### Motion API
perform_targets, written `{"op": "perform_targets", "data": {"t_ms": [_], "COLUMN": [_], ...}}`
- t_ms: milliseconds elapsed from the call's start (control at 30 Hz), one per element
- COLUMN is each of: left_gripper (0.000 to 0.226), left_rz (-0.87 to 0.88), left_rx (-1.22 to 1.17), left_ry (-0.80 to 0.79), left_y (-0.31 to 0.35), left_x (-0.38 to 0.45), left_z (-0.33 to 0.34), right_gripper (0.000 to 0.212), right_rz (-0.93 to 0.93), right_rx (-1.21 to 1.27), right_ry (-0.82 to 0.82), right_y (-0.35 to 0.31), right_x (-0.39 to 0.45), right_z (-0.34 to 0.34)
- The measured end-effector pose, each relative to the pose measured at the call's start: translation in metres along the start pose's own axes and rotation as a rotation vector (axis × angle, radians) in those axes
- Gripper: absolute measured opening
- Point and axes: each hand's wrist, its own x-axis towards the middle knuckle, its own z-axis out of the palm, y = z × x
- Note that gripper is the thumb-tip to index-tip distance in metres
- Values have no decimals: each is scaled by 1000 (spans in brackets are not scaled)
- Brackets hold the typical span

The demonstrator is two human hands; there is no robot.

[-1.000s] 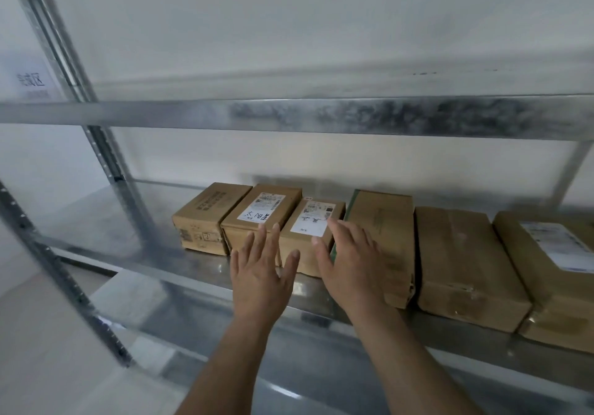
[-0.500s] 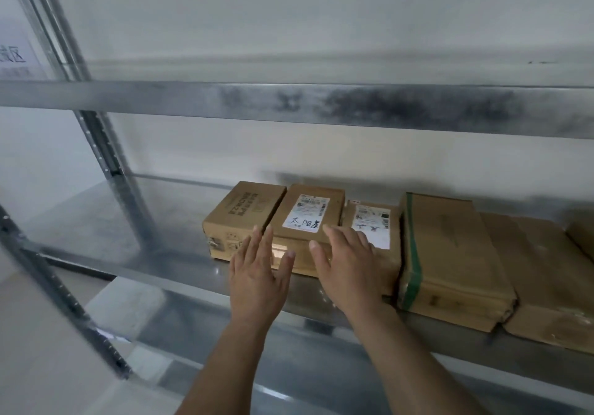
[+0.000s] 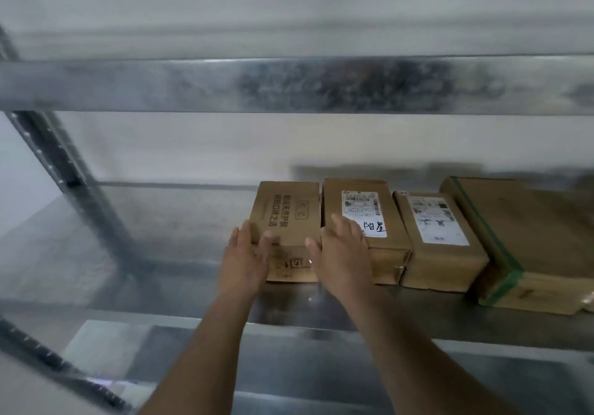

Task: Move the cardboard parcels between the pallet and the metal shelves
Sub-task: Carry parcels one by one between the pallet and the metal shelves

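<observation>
Fingers of both hands at the leftmost parcel [image 3: 287,221] on the metal shelf [image 3: 180,273].
Left hand [image 3: 246,262] touches its 9 o'clock side, fingers straight; right hand [image 3: 342,258] at 3 o'clock, fingers relaxed; neither grasping.

Four parcels in a row on the metal shelf [image 3: 199,241], side by side, touching or nearly so. Leftmost: printed parcel [image 3: 287,218]. Just right of it, the labelled parcel [image 3: 360,209]; next right, a smaller labelled parcel [image 3: 440,231]; far right, the taped parcel [image 3: 527,237], reaching nearest the front edge. Left hand [image 3: 246,260] at the printed parcel's front left corner, right hand [image 3: 342,254] at the front where the first two parcels meet. Upper shelf beam [image 3: 289,85] above, upright post [image 3: 64,170] at left, lower shelf [image 3: 289,363] beneath.
</observation>
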Motion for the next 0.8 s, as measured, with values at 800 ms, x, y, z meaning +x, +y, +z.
{"op": "perform_targets", "data": {"t_ms": [800], "left_gripper": [42], "left_rz": [-149], "left_rx": [-525], "left_ry": [-128], "left_y": [-75], "left_x": [-42], "left_z": [-67], "right_gripper": [54], "right_rz": [191], "right_rx": [785], "right_ry": [-457], "right_y": [-68], "right_x": [-33], "right_z": [24]}}
